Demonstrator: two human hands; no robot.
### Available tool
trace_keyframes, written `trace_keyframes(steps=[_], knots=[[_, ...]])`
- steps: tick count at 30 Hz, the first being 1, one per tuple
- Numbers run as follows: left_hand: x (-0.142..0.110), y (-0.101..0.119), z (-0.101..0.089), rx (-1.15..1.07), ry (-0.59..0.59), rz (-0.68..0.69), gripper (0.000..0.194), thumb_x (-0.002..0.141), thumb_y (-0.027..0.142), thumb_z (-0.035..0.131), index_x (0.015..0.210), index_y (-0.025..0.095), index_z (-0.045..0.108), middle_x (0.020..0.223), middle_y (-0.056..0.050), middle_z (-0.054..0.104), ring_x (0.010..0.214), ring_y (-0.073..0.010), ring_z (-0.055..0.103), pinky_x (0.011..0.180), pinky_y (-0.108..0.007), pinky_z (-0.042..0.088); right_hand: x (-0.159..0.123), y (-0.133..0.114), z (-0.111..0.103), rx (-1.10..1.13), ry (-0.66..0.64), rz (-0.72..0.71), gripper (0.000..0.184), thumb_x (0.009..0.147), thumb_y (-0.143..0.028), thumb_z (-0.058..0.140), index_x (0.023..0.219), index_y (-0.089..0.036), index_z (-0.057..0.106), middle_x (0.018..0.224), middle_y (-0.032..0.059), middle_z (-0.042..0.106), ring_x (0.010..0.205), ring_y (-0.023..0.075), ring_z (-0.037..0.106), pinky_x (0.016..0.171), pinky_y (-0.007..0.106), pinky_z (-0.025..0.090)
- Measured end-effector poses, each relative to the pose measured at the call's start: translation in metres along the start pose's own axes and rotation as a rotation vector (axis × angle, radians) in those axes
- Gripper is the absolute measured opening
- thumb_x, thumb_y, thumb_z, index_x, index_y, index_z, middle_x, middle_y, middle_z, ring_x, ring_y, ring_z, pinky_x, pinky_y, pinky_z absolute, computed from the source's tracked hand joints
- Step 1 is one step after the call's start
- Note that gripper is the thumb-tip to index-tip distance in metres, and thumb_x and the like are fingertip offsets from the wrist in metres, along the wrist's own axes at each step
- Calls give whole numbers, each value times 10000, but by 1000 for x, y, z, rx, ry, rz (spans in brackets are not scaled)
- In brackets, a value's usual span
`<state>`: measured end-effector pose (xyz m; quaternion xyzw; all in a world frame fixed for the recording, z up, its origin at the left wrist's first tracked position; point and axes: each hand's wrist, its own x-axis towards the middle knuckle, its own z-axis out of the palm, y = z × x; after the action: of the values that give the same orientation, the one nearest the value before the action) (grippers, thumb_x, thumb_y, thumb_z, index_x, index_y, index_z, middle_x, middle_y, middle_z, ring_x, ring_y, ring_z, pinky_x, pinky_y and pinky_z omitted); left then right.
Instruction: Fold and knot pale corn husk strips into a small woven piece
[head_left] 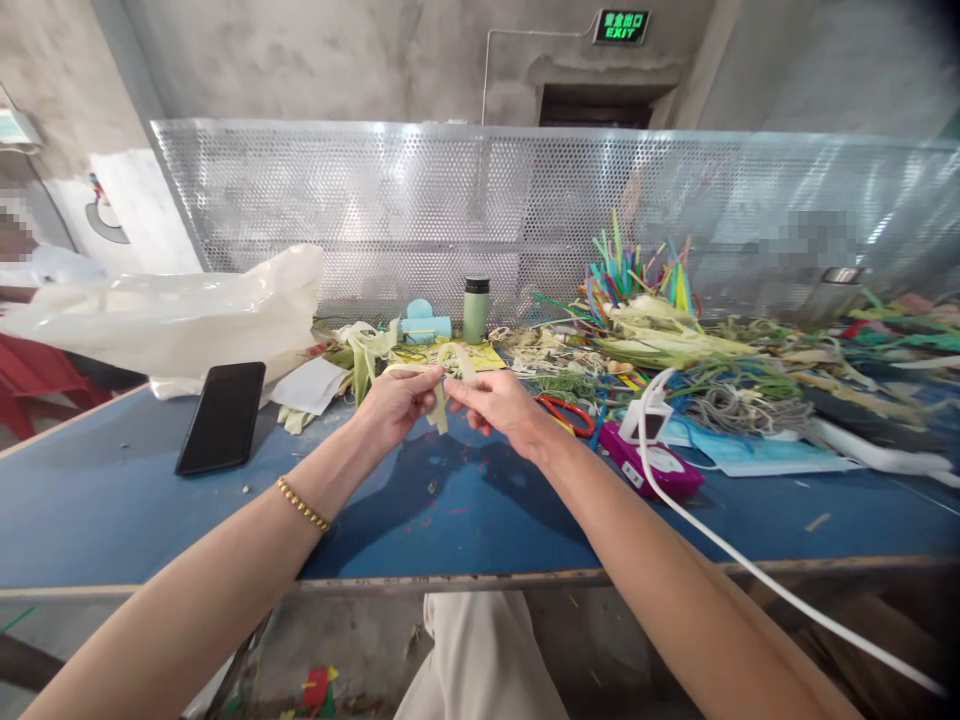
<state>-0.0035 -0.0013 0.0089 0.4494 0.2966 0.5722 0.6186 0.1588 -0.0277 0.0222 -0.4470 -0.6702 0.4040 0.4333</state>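
Observation:
Above the middle of the blue table, my left hand (pixel 401 402) and my right hand (pixel 491 400) meet, thumbs and fingertips almost touching. Both are closed on a pale yellow-green strip of corn husk (pixel 439 412), which hangs down between them and loops up behind the fingers. Parts of the strip are hidden by my fingers. Just beyond my left hand droops a bunch of pale husk (pixel 367 352). To the right of my right hand lie red-handled scissors (pixel 566 415).
A black phone (pixel 221 420) and white paper (pixel 307 385) lie left. A green bottle (pixel 475 310) stands at the back by a perforated metal screen (pixel 397 200). Right are a purple power strip (pixel 649 462), a white cable (pixel 720 540), a blue mask (pixel 765 455) and heaped husks (pixel 675 335).

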Motion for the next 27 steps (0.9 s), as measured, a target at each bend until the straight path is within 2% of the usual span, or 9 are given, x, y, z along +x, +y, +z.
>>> trace_keyframes(steps=[3,7,9,11,14,16,21,24,27], knots=[[-3,-4,4,8,-18,5,233,568,200,879,636,76,694,581,-12,618,464,-36,469,439,-168,350,-2,1,6,43,-15,-67,325,729,-446,755,796,-145,654,489,-49,523,363,61,433,319,177,334],[-5,-3,10,-21,-17,-19,183,596,149,857,662,67,707,636,-36,658,499,-44,520,499,-172,417,3,7,5,28,48,-42,290,725,-404,739,780,-151,607,506,-32,532,370,87,455,307,199,339],[-6,0,11,-36,19,-18,172,592,122,854,671,75,708,618,-18,644,496,-48,530,507,-176,429,7,9,1,-8,177,-63,248,751,-346,703,872,-154,605,607,-2,592,400,97,480,325,209,347],[-6,2,11,-40,54,-25,169,589,108,851,677,80,708,609,-8,633,493,-52,536,500,-180,429,9,9,-4,-86,377,-187,264,765,-288,676,987,-166,602,833,51,654,499,106,526,386,216,384],[-6,2,10,-26,69,-41,170,583,101,850,666,76,703,624,-16,640,493,-53,535,497,-187,430,8,6,-6,-345,522,-459,120,823,-291,622,845,-174,633,921,81,635,674,135,541,559,237,440],[-5,0,10,-16,64,-35,181,571,101,855,657,74,698,629,-22,645,495,-54,535,498,-189,429,5,4,-3,-486,422,-516,212,853,-328,605,707,-176,625,794,56,601,675,139,513,613,249,418],[-5,-5,11,34,20,-5,203,576,157,856,666,70,696,592,-33,636,477,-62,523,462,-190,378,5,9,6,-689,300,-418,367,825,-355,651,540,-173,509,591,7,512,580,118,426,556,252,299],[-5,-6,10,80,16,41,213,579,192,852,646,71,689,545,-27,613,445,-64,494,441,-201,333,5,11,5,-588,267,-366,322,802,-327,669,555,-172,532,545,-3,517,542,114,455,521,242,301],[-5,-5,11,106,16,91,219,580,215,850,621,82,682,514,-13,588,438,-62,471,446,-210,313,4,10,4,-288,169,-225,249,777,-377,690,666,-173,599,491,-19,521,449,120,496,430,228,337]])
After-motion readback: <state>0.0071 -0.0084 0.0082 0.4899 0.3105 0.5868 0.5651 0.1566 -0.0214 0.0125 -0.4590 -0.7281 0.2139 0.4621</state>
